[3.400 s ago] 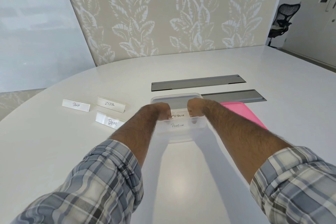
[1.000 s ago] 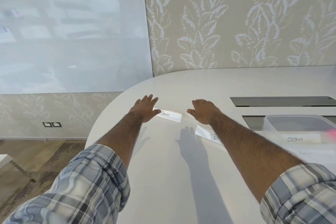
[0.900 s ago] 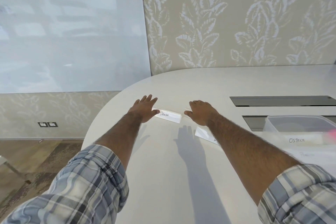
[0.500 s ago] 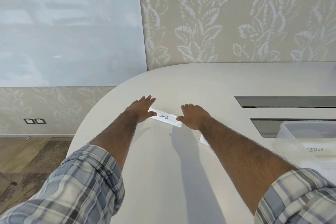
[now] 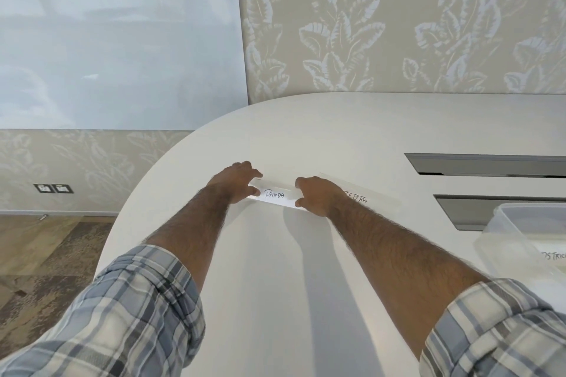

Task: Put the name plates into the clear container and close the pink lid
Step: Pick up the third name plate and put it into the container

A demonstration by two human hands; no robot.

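Name plate marked "PANDA" point(image 5: 277, 195), held by its two short ends over the near-left part of the white counter point(image 5: 275, 285), its lettered face turned toward the camera. Left hand point(image 5: 234, 182) pinching the left end, thumb below and fingers above, grip clenched on the plate. Right hand point(image 5: 315, 196) pinching the right end the same way, grip likewise clenched on it. Whether the plate's lower edge touches the counter or hangs just above it, impossible to tell. Shadows of both forearms falling on the counter below the hands.

Just behind the right wrist, a second name plate point(image 5: 367, 197), flat on the counter, partly covered by the wrist, lettering reading "ZEBRA". Well to the right, at the picture's edge, the clear container point(image 5: 502, 239), open-topped, with another plate inside showing the letters "OSTRIC" point(image 5: 554, 255) through its wall. Pink lid out of view.

Beyond the container, two dark grey cable hatches point(image 5: 477, 164) set into the counter, one behind the other. Plaid sleeves point(image 5: 122, 315) rolled up over both forearms. Behind the counter, a wall with pale leaf-pattern paper point(image 5: 367, 24) and a large frosted white panel point(image 5: 116, 34) to the left. Low on the wall at far left, a pair of wall sockets point(image 5: 53, 188), above patterned flooring point(image 5: 46, 269).
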